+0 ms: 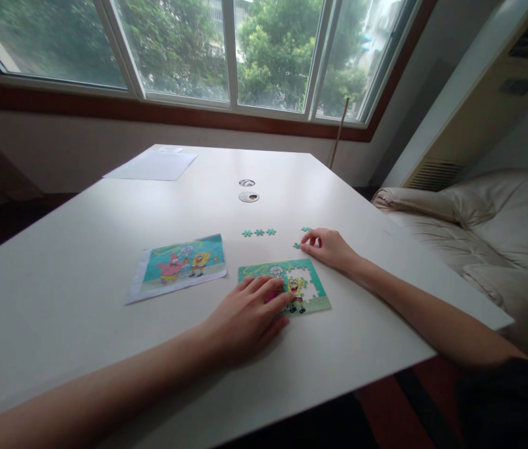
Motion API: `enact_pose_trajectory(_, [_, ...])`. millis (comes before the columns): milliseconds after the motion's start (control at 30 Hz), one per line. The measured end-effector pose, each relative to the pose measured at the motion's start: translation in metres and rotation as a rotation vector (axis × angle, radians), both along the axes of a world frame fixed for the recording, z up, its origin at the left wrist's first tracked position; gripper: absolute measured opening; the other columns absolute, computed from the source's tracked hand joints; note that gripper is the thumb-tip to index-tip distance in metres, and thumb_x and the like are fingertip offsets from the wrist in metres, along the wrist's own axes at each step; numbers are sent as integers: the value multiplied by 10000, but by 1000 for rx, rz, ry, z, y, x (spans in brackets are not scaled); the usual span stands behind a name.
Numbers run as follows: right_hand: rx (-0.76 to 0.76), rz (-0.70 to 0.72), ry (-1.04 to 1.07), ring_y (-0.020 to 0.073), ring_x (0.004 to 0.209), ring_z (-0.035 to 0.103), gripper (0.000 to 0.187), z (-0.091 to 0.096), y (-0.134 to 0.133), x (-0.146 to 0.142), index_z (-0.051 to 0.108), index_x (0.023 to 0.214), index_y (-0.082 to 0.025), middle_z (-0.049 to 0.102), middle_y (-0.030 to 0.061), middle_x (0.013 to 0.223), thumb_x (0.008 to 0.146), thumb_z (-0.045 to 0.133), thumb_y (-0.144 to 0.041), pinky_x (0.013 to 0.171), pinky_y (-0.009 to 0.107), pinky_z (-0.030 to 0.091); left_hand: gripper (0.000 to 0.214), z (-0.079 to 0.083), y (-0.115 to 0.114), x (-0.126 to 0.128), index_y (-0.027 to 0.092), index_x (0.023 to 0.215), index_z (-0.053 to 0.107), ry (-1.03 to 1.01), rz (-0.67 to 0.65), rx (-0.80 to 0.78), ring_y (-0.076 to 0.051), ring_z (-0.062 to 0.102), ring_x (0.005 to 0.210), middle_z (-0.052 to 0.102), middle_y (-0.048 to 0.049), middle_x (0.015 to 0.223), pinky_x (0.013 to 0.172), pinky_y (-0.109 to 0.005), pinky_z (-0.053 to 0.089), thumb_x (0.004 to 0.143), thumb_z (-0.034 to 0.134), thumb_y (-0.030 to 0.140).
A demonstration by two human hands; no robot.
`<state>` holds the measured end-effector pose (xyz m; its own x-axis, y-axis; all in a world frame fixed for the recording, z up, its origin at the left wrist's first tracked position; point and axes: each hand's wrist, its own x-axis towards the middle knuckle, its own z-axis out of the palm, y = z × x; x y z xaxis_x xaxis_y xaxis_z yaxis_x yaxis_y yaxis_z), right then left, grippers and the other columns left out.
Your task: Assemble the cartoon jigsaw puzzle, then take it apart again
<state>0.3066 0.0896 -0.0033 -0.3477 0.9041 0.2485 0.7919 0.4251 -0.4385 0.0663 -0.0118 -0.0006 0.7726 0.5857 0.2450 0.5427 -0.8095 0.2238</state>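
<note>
A cartoon jigsaw puzzle [258,270] lies on the white table, with a white gap of unfilled spaces in its right half. My left hand [257,305] rests over the puzzle's lower left part with fingers stretched out, hiding some of the picture. Just beyond the puzzle's upper right, my right hand [326,246] pinches a small green puzzle piece [296,246] at the tabletop. Another loose piece [307,229] lies just past those fingers. Three green puzzle pieces [259,232] sit in a row behind the puzzle. Left of it is a printed reference picture [182,262] of the same scene.
Two round discs [248,196] lie farther back on the white table [81,249]. A sheet of paper [151,166] is at the far left corner. A beige sofa [502,212] stands to the right, and windows [273,56] are beyond the table.
</note>
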Motion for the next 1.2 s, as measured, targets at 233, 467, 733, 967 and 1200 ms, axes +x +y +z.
enact_pose_trajectory(233, [-148,19,-23,95,584,467,203,5,13,16,678,856,-162,620,18,736,746,561,-287,588,214,362,345,0,-1,1,220,1229,481,26,16,-7,-268,464,1073,514,-103,1188,915,-456,385,902,397,289])
enact_pose_trajectory(467, [-254,178,-34,108,665,510,269,9,24,41,681,942,-156,644,56,891,777,477,-214,636,224,401,345,-1,0,0,238,1233,477,8,13,-14,-262,465,1074,514,-94,1191,913,-448,387,900,403,286])
enact_pose_trajectory(733, [-270,90,-141,122,666,533,260,18,14,42,632,902,-138,624,42,779,754,566,-341,630,237,411,347,-1,0,0,231,1232,481,7,16,-10,-263,470,1068,514,-99,1189,906,-452,394,894,418,279])
enact_pose_trajectory(967, [-346,228,-112,129,699,538,266,20,15,45,641,948,-145,624,45,798,747,550,-292,649,234,422,346,-2,0,0,235,1232,475,23,20,3,-262,468,1066,509,-93,1193,909,-451,394,895,414,281])
enact_pose_trajectory(1200, [-330,202,-114,124,690,529,267,21,17,48,650,941,-158,622,38,791,784,502,-315,645,235,413,341,-1,0,0,233,1230,479,3,11,16,-251,470,1059,516,-95,1183,905,-437,399,899,413,282])
